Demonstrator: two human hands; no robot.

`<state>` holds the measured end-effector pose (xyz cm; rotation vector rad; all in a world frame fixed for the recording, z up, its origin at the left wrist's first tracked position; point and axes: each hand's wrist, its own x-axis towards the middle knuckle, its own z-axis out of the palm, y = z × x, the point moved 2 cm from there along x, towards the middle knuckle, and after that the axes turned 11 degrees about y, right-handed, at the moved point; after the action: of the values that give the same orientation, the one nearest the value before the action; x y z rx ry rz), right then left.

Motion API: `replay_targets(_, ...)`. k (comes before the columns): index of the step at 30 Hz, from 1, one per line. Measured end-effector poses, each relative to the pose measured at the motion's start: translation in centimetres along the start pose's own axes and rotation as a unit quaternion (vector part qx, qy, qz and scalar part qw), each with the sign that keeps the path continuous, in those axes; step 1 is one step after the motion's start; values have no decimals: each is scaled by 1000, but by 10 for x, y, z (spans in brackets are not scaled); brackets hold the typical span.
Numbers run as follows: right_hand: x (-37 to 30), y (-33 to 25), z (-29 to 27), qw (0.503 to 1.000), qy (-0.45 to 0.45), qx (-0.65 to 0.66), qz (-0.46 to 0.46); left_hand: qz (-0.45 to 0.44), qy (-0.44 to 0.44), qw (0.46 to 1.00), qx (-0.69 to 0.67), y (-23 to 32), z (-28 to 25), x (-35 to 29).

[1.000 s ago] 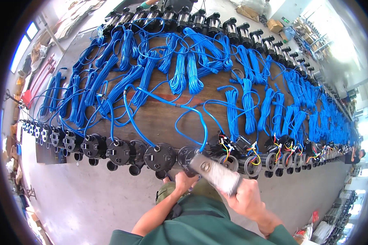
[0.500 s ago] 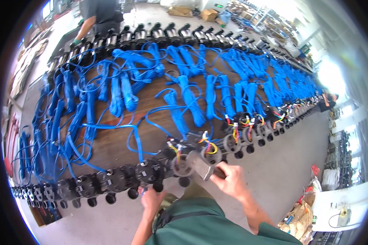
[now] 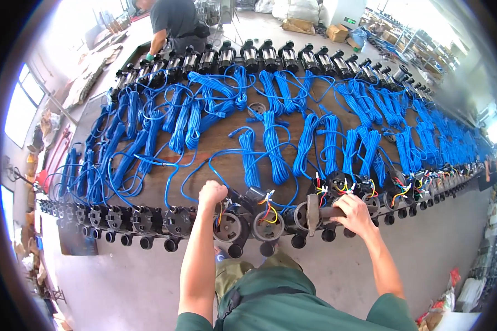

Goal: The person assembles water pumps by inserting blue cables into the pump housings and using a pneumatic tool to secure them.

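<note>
Just right of the head of the mallet [image 3: 312, 215], the right hand [image 3: 353, 212] grips its handle, holding it over the near row. Well left of the mallet, the left hand [image 3: 212, 193] has its fingers curled above an open housing [image 3: 227, 227]; I cannot tell whether it holds anything. The step in hand seems to be attending to that housing, with loose wires [image 3: 270, 209] between it and the mallet; any blow there would call for wires tucked clear and the mallet brought left
</note>
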<state>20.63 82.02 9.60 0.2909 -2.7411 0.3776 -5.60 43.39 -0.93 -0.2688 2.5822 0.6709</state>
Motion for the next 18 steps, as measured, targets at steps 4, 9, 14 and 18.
replay_targets(4, 25, -31, -23, 997, 31, 15, 64, -130, -70, 980, -130, -3, -15, -8)
replay_targets(9, 78, -108, 10, 963, 90, 245, 71, -100, -73, 980, -156, -18, 25, 16)
replay_targets(14, 126, -134, 124, 925, -87, 354, 105, 34, 241, 962, -123, -1, -6, -27)
replay_targets(18, 148, -116, 181, 791, -190, 489, 316, 161, 279, 867, -380, -15, -21, -72)
